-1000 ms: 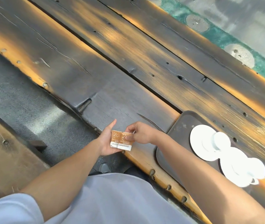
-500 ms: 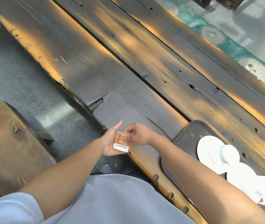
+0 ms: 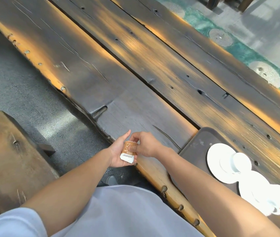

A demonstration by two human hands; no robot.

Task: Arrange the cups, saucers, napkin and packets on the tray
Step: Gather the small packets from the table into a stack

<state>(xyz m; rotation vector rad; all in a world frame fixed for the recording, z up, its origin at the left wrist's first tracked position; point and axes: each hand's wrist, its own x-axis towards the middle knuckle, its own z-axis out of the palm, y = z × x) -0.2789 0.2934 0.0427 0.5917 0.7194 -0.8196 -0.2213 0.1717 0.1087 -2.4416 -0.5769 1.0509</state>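
Note:
Small brown and white packets [image 3: 127,153] lie stacked in the palm of my left hand [image 3: 118,153], at the near edge of the table. My right hand [image 3: 144,144] pinches the stack with thumb and fingers from the right. A dark tray [image 3: 197,142] sits on the table to the right. On it stand two white saucers, each with a white cup: one saucer [image 3: 216,161] with a cup [image 3: 240,162], and a nearer cup [image 3: 276,197] at the lower right. No napkin is in view.
The long dark wooden table [image 3: 153,69] runs diagonally, with a gap between its planks. A wooden bench [image 3: 7,159] stands at the lower left over a grey floor. Green patterned carpet [image 3: 238,47] lies beyond the table.
The two packets, side by side a second ago, are now stacked one over the other in my left palm. The view has shifted slightly; the tray has not moved.

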